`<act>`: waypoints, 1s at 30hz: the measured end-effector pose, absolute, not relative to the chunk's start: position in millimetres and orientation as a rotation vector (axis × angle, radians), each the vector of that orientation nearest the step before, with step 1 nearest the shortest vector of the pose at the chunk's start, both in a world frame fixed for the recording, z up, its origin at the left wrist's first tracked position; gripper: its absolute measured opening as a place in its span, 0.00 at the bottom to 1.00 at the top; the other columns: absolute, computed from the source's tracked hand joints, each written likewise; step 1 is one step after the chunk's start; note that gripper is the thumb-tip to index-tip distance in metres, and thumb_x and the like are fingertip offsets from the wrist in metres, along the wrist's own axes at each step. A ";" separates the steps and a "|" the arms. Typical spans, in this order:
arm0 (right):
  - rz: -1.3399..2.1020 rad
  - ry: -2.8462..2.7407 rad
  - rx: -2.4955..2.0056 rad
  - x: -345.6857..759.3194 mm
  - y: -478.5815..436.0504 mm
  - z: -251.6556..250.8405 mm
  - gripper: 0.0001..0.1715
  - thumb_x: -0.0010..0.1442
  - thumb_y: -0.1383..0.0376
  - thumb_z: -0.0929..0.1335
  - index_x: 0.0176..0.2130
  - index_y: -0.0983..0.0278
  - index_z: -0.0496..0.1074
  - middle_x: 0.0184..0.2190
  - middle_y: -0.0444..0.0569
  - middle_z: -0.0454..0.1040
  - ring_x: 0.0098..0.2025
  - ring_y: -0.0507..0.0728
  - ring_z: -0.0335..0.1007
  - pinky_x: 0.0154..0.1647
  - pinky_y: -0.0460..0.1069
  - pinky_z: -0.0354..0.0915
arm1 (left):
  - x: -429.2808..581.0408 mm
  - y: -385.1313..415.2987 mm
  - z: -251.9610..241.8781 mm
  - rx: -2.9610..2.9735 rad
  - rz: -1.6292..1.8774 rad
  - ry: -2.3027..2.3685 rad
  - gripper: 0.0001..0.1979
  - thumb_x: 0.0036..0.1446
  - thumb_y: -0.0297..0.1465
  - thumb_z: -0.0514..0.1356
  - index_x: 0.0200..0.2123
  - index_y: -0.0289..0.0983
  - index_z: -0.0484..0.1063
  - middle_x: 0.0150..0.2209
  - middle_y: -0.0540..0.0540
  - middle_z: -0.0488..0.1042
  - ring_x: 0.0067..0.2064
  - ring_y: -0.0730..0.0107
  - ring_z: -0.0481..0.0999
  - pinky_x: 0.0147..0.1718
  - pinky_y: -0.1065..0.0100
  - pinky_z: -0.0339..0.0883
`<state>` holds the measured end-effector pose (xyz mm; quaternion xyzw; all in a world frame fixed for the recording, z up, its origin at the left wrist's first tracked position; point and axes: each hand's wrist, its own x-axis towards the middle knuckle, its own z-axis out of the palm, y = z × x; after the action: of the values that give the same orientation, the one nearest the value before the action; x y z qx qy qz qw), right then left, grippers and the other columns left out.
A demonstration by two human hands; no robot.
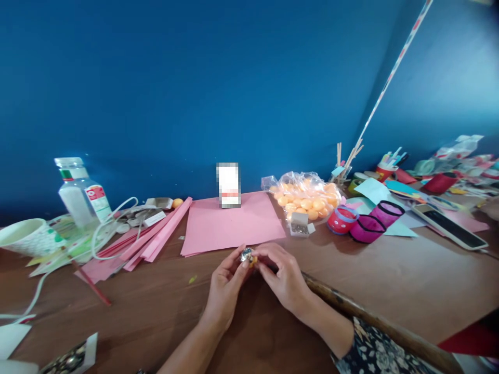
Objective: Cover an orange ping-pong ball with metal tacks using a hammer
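A small, shiny silver round piece with a yellow-orange part beside it is held up between my two hands, above the near edge of the table. My left hand pinches it between thumb and fingers. From the other side, the fingertips of my right hand close on it at the yellow part; exactly how they grip is partly hidden. Just beyond my hands lie pink paper sheets. To their right sits a small open box of tiny metal pieces, in front of a clear bag of orange balls.
Pink paper strips, a red pencil, a clear bottle and a paper cup lie left. To the right are purple ringed tubes, a red cup and a phone. A wooden edge runs near my right forearm.
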<state>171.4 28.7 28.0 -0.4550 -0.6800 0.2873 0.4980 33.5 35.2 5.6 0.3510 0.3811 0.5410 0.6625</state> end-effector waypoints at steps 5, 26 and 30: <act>0.502 -1.796 -1.084 170.7 26.4 26.7 0.18 0.57 0.73 0.62 0.43 0.57 0.70 0.41 0.49 0.70 0.43 0.55 0.67 0.46 0.50 0.65 | 33.1 35.4 3.9 0.786 1.221 0.887 0.21 0.48 0.32 0.63 0.48 0.37 0.69 0.42 0.44 0.77 0.42 0.66 0.75 0.46 0.63 0.67; 0.656 -1.705 -1.184 169.5 29.8 21.8 0.20 0.51 0.75 0.66 0.44 0.61 0.67 0.42 0.49 0.70 0.44 0.56 0.67 0.45 0.50 0.66 | 31.3 37.4 4.9 0.678 1.205 0.691 0.15 0.52 0.28 0.60 0.46 0.39 0.70 0.42 0.46 0.76 0.45 0.68 0.73 0.48 0.64 0.63; 0.625 -1.697 -1.157 169.3 29.4 21.7 0.20 0.50 0.76 0.66 0.43 0.60 0.66 0.40 0.48 0.70 0.42 0.55 0.67 0.42 0.49 0.66 | 31.0 34.9 7.5 0.718 1.192 0.691 0.19 0.53 0.28 0.59 0.49 0.41 0.67 0.45 0.45 0.74 0.46 0.68 0.72 0.48 0.65 0.63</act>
<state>169.3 29.4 21.7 -0.4737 -0.6947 0.2558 0.4770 31.0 34.9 7.5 0.3237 0.3117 0.5380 0.7132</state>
